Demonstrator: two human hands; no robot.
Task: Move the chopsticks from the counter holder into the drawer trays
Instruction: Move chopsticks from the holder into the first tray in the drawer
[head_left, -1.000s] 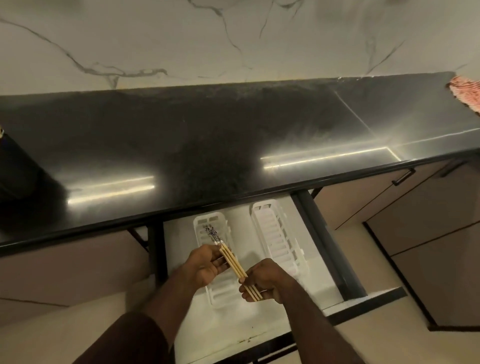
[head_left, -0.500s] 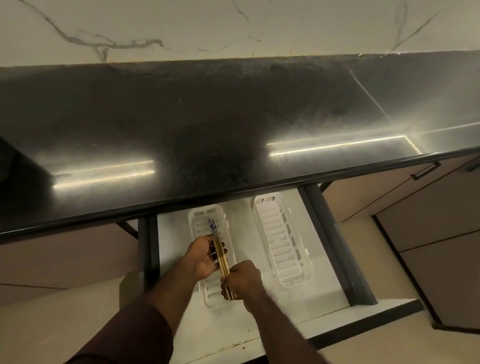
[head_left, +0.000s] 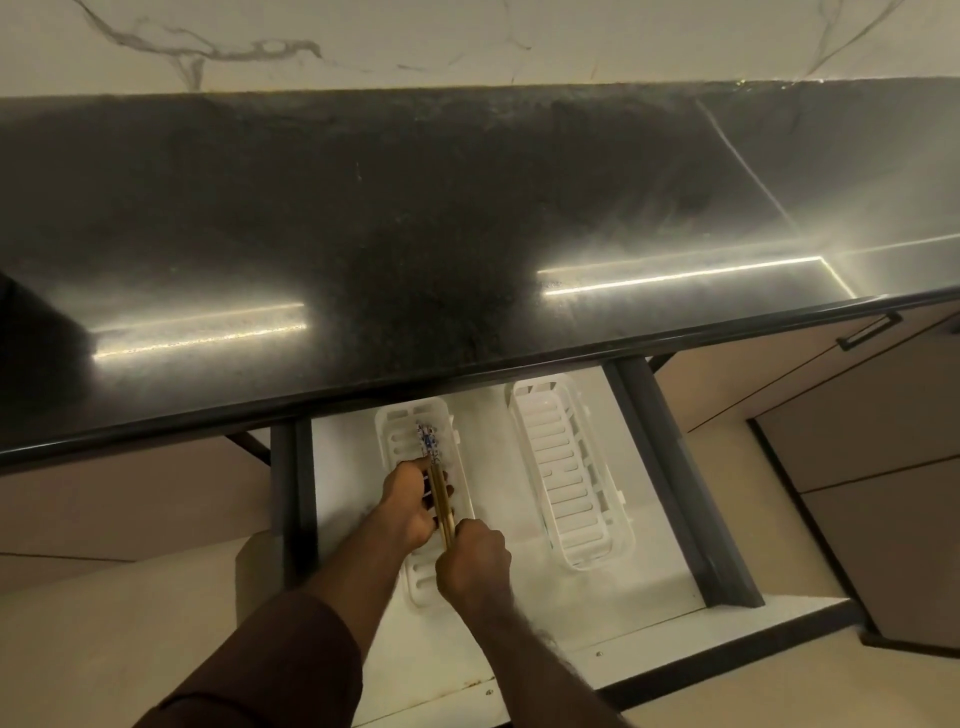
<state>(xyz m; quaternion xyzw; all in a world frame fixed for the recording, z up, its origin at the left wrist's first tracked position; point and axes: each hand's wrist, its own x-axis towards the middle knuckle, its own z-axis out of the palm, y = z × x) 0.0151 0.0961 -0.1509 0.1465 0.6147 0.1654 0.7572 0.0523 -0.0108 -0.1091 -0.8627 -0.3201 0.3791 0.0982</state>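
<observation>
Dark polished surface (head_left: 415, 223) spans the view, two strips of light reflected on it, marbled wall (head_left: 467, 36) behind. Below its front edge a white drawer (head_left: 649, 582) stands pulled out, dark rails on both sides; its back part is hidden under the surface. Two white slotted trays lie lengthwise inside, well apart: left tray (head_left: 462, 478) and right tray (head_left: 566, 488), the right one holding nothing visible. Cabinet fronts to the right, one with a dark handle (head_left: 868, 330). Both forearms reach in from the bottom edge, the left in a dark sleeve (head_left: 270, 670). Left hand (head_left: 410, 501) is curled, fingers closed round the middle of a bundle of chopsticks (head_left: 440, 493). Right hand (head_left: 474, 558) is fisted, back to the camera, closed on the near end of the same bundle. Chopsticks are over the left tray, lying along its length, patterned blue-and-white ends (head_left: 428, 441) pointing toward the back. Cannot tell whether the bundle rests on the tray floor or is held just above it. Number of sticks is not countable; the near tips are hidden inside the right fist. The middle of the left tray is covered by the hands.
</observation>
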